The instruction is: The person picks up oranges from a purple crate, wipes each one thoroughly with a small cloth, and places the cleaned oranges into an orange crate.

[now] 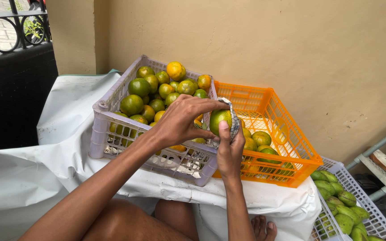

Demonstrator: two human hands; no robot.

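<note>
Green-orange citrus fruit [220, 120] held up above the seam between two crates, over the middle of the bench [68, 147], a surface draped in white sheeting. Right hand [230, 154] underneath, fingers [224, 130] closed round the fruit, thumb pressed upright against its front. A grey cloth [234, 119] wrapped over the top and right side of the fruit, touching it. Left hand [179, 121] reaching across from the left, fingers curled down onto the top edge of the cloth, pinching it against the fruit.

To the left, toward the back left of the bench, a pale lilac crate [98, 134], heaped with green and orange citrus [157, 89]; the pile rising above its rim at the back. Just beside it on the right, touching or nearly so, an orange crate [287, 138], tilted a little, holding only a few of the same fruit [261, 138] gathered in its near left corner, just behind the right hand.

Past the right edge of the bench and lower down, a white crate [358, 187] with green mangoes [340, 201]. Beige wall [269, 44] behind everything. Black iron railing [10, 31] at the far left. Part of a grey metal rack [376, 165] at the right edge. Bare knees and toes [262, 227] visible below the front edge of the bench.
</note>
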